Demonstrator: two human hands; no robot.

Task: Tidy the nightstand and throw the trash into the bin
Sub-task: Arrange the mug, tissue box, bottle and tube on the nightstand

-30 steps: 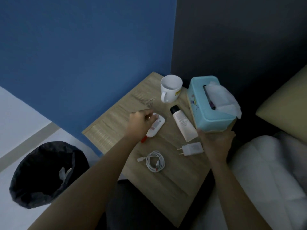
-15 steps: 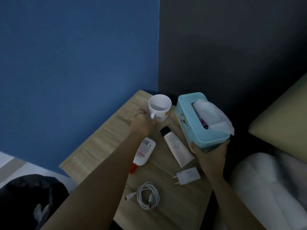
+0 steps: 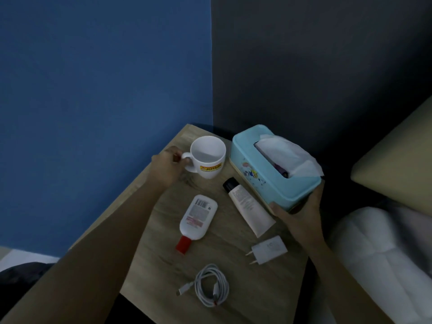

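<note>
**A:** Which step is this?

**B:** Straightening up, I'd say, not binning. The left hand [image 3: 167, 168] has its fingers curled on the handle of the white ceramic mug [image 3: 208, 157], which stands at eleven o'clock on the pale wooden nightstand [image 3: 245, 298]. The handle sticks out at the mug's nine o'clock, straight into those fingers.

**A:** And the other?

**B:** The right hand [image 3: 301, 215] cups the near end of the light-blue plastic tissue box [image 3: 261, 169] at one o'clock, with the thumb on its side wall and the fingers wrapped beneath.

**A:** Next move?

**B:** Probably setting both squarely towards the corner at twelve. The white red-capped bottle [image 3: 198, 216] lies mid-table, the black-capped white tube [image 3: 249, 208] at its three o'clock, the white charger plug [image 3: 268, 250] at four and the coiled white cable [image 3: 211, 285] at six. No hand touches any of them.
</note>
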